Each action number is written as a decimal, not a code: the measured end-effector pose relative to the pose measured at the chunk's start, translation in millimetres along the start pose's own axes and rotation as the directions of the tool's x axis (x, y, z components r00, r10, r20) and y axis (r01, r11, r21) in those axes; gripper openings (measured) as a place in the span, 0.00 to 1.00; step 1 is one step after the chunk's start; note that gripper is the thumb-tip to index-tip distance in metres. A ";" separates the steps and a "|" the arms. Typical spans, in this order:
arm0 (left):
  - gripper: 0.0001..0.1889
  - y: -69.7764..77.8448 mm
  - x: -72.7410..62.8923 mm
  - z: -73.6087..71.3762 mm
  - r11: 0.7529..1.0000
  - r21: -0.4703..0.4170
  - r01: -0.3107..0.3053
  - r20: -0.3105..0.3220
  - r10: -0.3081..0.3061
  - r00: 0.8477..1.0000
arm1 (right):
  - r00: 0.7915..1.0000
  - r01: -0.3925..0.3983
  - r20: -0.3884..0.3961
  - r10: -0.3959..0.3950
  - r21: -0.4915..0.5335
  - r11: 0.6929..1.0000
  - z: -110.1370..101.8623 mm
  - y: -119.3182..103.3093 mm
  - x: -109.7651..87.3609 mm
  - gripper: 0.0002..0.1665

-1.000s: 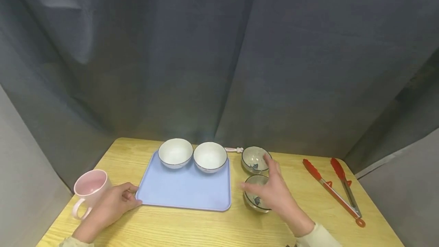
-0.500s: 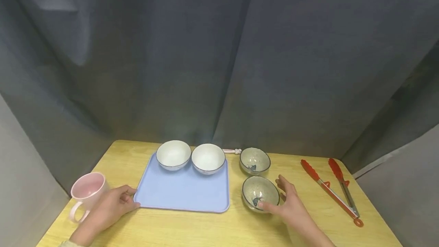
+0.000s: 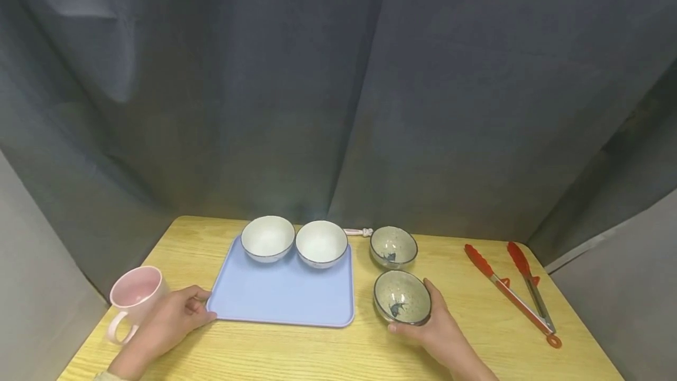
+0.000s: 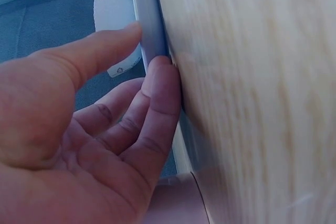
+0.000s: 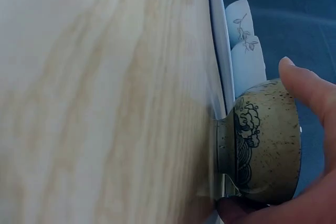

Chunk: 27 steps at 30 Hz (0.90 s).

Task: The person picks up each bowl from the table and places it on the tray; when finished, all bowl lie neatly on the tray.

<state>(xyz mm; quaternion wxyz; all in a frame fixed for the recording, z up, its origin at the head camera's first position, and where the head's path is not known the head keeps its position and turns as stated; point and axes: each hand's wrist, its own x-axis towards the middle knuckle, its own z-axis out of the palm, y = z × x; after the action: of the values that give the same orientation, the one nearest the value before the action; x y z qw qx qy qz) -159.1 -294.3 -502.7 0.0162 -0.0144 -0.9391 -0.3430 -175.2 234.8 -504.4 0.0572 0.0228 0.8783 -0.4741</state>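
Curtain (image 3: 449,104), dk grey, behind wood tbl (image 3: 296,351). 1 blue tray (image 3: 285,301), corner pinched by L hand (image 3: 174,316). 1 pr tongs (image 3: 522,307) rt of R hand (image 3: 436,330). 1 mug (image 3: 138,301) by L hand. 2 white bowls (image 3: 268,239) on tray. 2 speckled bowls (image 3: 402,296): R hand grips nearer, other just beyond.

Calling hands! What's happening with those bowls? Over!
Left grip holding blue tray by corner. Right grip holding nearer speckled bowl. White bowls occupying tray's far side.

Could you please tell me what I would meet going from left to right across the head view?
Pink mug, left hand, left white bowl, right white bowl, pink handle, nearer speckled bowl, right hand, red-tipped tongs.
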 end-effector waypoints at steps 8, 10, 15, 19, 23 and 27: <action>0.21 -0.7 -0.3 0.3 1.000 -0.003 0.006 0.001 -0.006 1.000 | 1.000 0.002 -0.009 -0.002 -0.002 1.000 2.2 0.2 0.3 0.84; 0.21 -0.9 -0.5 0.6 1.000 -0.004 0.007 0.002 -0.007 1.000 | 1.000 0.004 -0.013 -0.004 -0.007 1.000 2.1 -0.5 0.1 0.83; 0.21 -1.0 -0.4 1.5 1.000 -0.002 0.011 0.003 -0.011 1.000 | 1.000 0.002 -0.019 -0.002 -0.005 1.000 2.1 -1.4 -0.4 0.82; 0.21 -0.3 0.5 1.5 1.000 0.009 0.017 -0.001 -0.017 1.000 | 1.000 -0.014 -0.015 0.014 -0.007 1.000 2.1 -0.5 -0.1 0.81; 0.22 0.9 1.3 1.0 1.000 0.010 0.017 -0.004 -0.017 1.000 | 1.000 -0.025 -0.010 0.025 -0.008 1.000 1.9 -0.1 1.0 0.80; 0.21 1.2 1.1 0.6 1.000 0.005 0.011 -0.005 -0.011 1.000 | 1.000 -0.025 -0.008 0.025 0.002 1.000 1.2 -1.5 1.3 0.78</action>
<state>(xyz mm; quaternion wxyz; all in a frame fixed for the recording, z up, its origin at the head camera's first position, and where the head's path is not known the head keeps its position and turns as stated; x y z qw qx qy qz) -160.1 -292.9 -502.3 0.0169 -0.0085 -0.9400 -0.3406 -176.6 232.9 -504.0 0.0597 0.0356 0.8778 -0.4740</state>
